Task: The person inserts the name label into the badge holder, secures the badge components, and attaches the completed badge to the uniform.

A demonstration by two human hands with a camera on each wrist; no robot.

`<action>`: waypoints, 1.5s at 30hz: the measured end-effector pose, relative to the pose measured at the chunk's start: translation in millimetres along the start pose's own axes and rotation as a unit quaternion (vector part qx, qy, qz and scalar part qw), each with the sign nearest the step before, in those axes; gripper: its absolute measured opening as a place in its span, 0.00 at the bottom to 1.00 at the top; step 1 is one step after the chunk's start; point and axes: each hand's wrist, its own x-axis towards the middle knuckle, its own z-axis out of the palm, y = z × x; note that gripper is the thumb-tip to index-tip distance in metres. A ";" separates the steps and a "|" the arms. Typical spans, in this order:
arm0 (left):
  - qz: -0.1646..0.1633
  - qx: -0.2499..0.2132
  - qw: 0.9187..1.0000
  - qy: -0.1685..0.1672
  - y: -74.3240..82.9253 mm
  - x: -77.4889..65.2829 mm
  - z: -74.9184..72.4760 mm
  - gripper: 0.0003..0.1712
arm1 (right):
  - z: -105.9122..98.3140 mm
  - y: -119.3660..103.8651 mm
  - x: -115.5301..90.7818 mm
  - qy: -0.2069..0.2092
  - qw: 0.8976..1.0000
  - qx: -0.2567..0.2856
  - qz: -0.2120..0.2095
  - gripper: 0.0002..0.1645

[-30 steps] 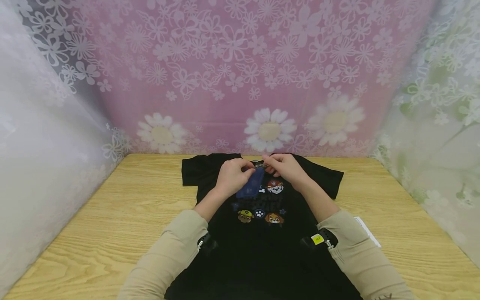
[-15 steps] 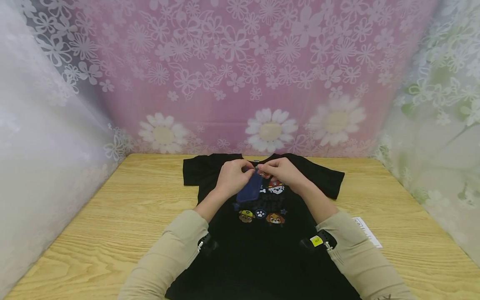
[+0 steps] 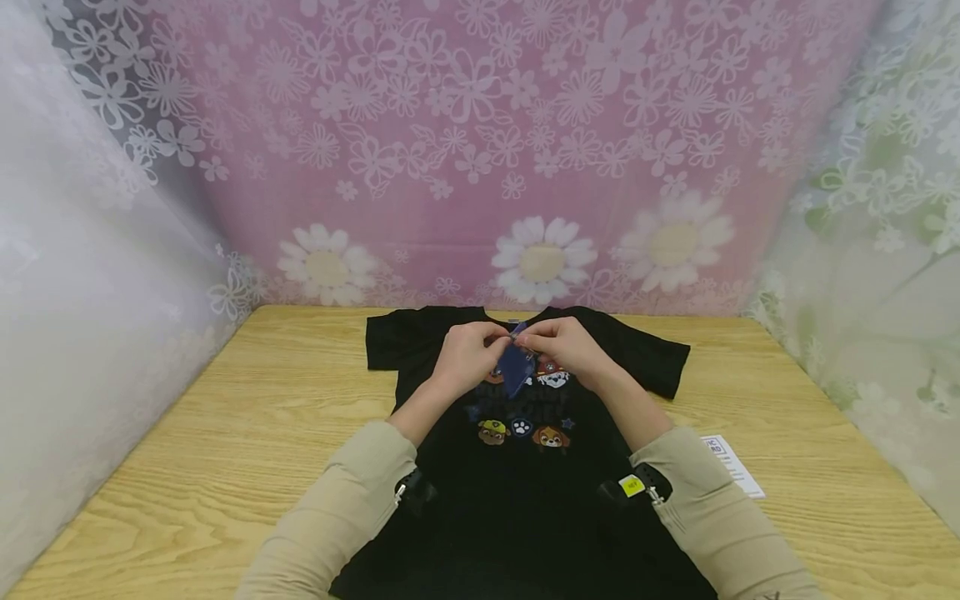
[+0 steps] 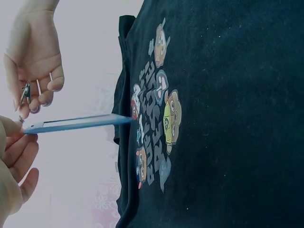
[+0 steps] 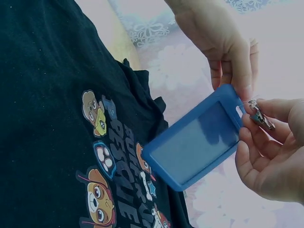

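Observation:
A blue badge holder (image 5: 194,140) with a clear window hangs above the black T-shirt (image 3: 525,517). My left hand (image 3: 465,354) pinches its top end, near the slot. In my right hand (image 3: 566,346) is a small metal clip (image 5: 259,116), pinched between thumb and fingers right beside that slot. Whether the clip passes through the slot is too small to tell. The left wrist view has the badge holder (image 4: 78,123) edge-on, its lower end near the shirt. Cartoon dog faces and lettering are printed on the shirt.
The shirt lies spread on a wooden table (image 3: 247,442), its collar toward the back. A white printed card (image 3: 735,467) lies by my right forearm. Floral curtains (image 3: 420,150) stand behind and on both sides.
The badge holder has turned about its top end, from facing the head camera to a narrower, tilted angle. My right hand has come closer to my left hand with the clip.

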 end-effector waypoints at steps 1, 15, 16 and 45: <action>0.003 -0.001 1.000 0.001 -0.2 0.0 -0.2 0.10 | 0.3 -0.4 -0.2 0.001 1.000 0.000 0.000 0.18; 0.014 -0.002 1.000 -0.004 0.2 3.5 -3.0 0.14 | 4.3 -2.2 -1.8 0.011 1.000 -0.013 -0.011 0.17; 0.013 0.000 1.000 -0.005 0.5 4.1 -2.7 0.14 | 4.4 -2.4 -2.0 0.010 1.000 -0.014 -0.013 0.18; 0.037 0.062 0.997 -0.006 14.4 8.8 -5.3 0.24 | 6.5 -0.9 -4.2 0.019 0.997 -0.035 -0.072 0.14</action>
